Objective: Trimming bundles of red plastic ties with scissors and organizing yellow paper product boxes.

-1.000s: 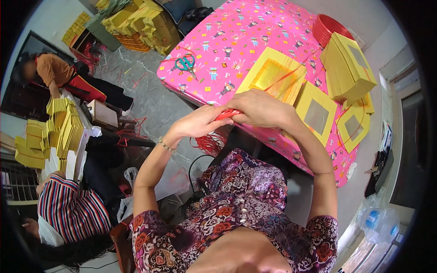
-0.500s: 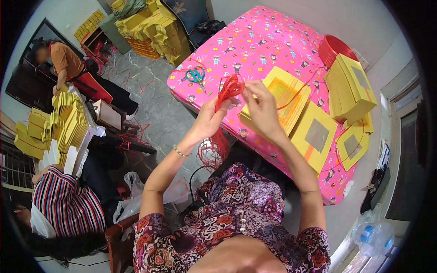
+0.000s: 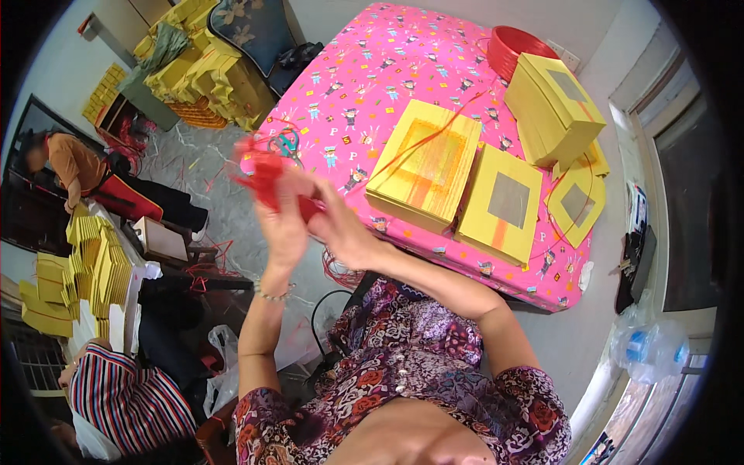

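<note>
Left hand (image 3: pixel 282 229) gripping blurred red string bundle (image 3: pixel 262 174), left of frame centre; right hand (image 3: pixel 341 232) close beside, cannot tell if gripping. Red tub (image 3: pixel 508 58), upper right, contents unreadable. Yellow card stack (image 3: pixel 434 169) on pink-patterned tablecloth (image 3: pixel 422 46), right of centre

I work at a pink bench (image 3: pixel 372 62) in what looks like a small workshop, amid stacks of yellow card (image 3: pixel 539 116), red strands (image 3: pixel 133 143) scattered across the floor (image 3: pixel 174 198), and two co-workers (image 3: pixel 128 399) beside a second bench (image 3: pixel 133 291) piled with card.
</note>
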A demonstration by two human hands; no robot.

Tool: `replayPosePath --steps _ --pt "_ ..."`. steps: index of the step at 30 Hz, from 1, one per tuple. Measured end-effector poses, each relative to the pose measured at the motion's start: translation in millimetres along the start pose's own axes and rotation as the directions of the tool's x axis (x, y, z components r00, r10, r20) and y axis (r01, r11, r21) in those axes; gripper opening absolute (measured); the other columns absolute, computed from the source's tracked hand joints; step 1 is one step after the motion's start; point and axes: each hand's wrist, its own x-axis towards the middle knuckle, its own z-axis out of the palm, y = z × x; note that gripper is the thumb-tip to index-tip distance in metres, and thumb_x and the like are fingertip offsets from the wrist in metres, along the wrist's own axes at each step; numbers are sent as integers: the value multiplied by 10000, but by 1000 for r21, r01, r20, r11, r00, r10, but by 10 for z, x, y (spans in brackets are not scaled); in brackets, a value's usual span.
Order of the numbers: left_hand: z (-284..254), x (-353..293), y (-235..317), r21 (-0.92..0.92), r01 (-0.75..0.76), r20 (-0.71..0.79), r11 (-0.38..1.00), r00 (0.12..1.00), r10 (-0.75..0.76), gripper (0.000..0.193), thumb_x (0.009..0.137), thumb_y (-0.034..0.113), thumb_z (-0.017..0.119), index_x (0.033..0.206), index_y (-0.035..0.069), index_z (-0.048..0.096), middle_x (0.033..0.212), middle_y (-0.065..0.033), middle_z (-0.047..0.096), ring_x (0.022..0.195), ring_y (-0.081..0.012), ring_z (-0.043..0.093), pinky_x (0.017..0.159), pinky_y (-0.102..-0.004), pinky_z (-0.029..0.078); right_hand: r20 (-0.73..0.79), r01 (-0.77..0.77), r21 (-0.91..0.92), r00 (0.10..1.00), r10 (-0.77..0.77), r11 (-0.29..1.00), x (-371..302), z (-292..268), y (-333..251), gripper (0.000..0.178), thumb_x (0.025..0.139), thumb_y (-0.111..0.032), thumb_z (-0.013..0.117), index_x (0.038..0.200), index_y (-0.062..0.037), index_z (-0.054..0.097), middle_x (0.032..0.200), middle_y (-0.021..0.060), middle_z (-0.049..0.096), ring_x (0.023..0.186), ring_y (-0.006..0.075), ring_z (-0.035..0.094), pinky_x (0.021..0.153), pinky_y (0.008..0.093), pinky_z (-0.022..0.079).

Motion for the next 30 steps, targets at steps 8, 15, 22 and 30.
replayPosePath --steps 8,15,22,30 --pt "-185 344 1237 -394 -107 11 913 993 121 348 995 347 388 730 122 375 559 57 252 431 -48 179 384 -214 170 368 -96 -21 925 97 995 -881 498 811 216 882 -207 594 979 -39 499 660 171 545 583 334 579 536 403 433" --pt "-812 488 1205 -176 -194 -116 965 978 176 366 990 344 405 713 108 372 586 47 239 479 -53 187 415 -211 187 376 110 -388 925 48 915 -1012 297 1092 225 787 -103 614 909 -39 436 712 189 556 765 399 579 614 475 449" --pt "-1406 124 325 989 -126 129 73 991 -44 391 830 303 650 1006 -20 520 900 -170 584 752 -317 557 642 -396 461 328 -128 -573 869 370 809 -997 97 872 148 787 -77 550 851 3 445 597 211 547 597 435 566 521 501 429" --pt "-651 -586 -102 820 -271 456 504 841 -291 340 865 292 578 1087 35 568 953 -171 612 907 -340 576 811 -425 439 315 -20 -620 909 272 784 -672 205 432 181 787 -103 567 713 59 531 599 254 545 592 432 578 500 487 441"
